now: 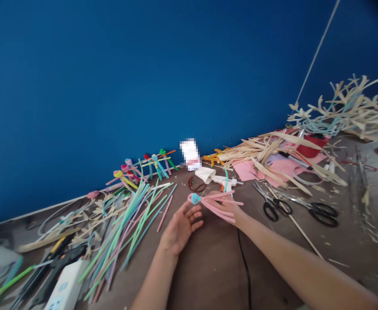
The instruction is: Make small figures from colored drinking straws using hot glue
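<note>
Between my hands is a bundle of pink pipe cleaners (219, 209), looped at one end, with light blue wound around it near the loop (195, 198). The loose pink ends fan out to the right. My right hand (232, 211) is behind these stems and holds the bundle; its fingers are partly covered by them. My left hand (182, 226) is at the looped end, palm turned up, fingers loosely curled and apart, fingertips close to or touching the loop. Just beyond stands a white and orange glue gun (228, 184) beside a white cup (205, 175).
Loose pastel pipe cleaners (127, 232) lie at left, near a white power strip (66, 286) and a black glue gun (57, 267). Small pipe-cleaner figures (158, 165) lean by the blue wall. At right are black-handled scissors (324, 214), a second pair (270, 206) and dry husk strips (266, 150). A black cable (245, 262) runs forward.
</note>
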{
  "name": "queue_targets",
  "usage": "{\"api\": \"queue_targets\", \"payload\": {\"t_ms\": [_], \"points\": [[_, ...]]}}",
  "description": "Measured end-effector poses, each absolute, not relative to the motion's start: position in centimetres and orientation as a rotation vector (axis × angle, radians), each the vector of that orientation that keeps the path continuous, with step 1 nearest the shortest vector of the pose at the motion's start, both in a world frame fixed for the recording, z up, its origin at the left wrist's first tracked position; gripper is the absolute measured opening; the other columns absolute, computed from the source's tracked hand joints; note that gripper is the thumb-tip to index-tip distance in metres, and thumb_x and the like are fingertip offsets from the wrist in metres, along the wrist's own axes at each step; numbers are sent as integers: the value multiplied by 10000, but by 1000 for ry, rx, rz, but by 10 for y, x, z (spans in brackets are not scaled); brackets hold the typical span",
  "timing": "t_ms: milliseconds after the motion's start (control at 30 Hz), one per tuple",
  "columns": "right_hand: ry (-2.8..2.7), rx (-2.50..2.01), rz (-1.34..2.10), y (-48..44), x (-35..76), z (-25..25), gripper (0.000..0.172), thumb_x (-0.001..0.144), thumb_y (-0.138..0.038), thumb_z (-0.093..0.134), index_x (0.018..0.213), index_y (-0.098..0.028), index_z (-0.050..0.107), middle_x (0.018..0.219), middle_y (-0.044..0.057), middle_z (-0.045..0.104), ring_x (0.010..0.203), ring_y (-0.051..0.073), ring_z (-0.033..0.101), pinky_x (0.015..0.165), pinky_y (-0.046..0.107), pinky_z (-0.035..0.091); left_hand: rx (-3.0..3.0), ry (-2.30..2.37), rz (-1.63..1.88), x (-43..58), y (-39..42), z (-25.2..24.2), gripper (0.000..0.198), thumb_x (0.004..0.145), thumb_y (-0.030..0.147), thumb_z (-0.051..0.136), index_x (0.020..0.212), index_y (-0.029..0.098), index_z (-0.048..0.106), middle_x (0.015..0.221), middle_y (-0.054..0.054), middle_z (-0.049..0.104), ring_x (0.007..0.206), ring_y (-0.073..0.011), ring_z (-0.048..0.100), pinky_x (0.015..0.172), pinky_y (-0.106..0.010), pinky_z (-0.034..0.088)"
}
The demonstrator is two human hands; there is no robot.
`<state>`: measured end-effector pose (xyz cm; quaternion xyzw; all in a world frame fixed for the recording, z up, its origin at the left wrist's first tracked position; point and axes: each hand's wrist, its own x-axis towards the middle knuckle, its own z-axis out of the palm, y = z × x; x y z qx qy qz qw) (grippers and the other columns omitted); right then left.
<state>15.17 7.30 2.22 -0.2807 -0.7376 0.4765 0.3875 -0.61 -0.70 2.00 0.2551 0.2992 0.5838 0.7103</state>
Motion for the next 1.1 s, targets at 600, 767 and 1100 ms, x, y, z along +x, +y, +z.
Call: {"api": "queue_targets", "payload": {"t_ms": [600, 767, 1100], "points": [[-2315, -427, 1211, 76, 162, 23, 296, 791, -342, 471, 708, -129, 659, 683, 32, 624, 626, 119, 540, 553, 207, 395, 970, 1200, 1126, -1, -7, 23, 88, 592, 175, 662, 653, 125, 623, 581, -1, 563, 528, -77, 453, 526, -168, 312], [-2349, -552, 1146, 76, 158, 17, 423, 778, -417, 468, 488, -121, 554, 515, -10, 518, 505, 87, 447, 471, 190, 316, 979, 1284, 1204, 4, -6, 22, 84, 581, 168, 669, 633, 129, 616, 563, 8, 553, 523, -78, 442, 522, -166, 311], [-2342, -699, 1211, 69, 156, 13, 432, 811, -409, 397, 556, -111, 577, 502, -14, 489, 469, 72, 390, 419, 179, 243, 1195, 1493, 1249, 7, -7, 17, 44, 631, 193, 602, 632, 149, 600, 564, 12, 561, 541, -106, 460, 535, -182, 327]]}}
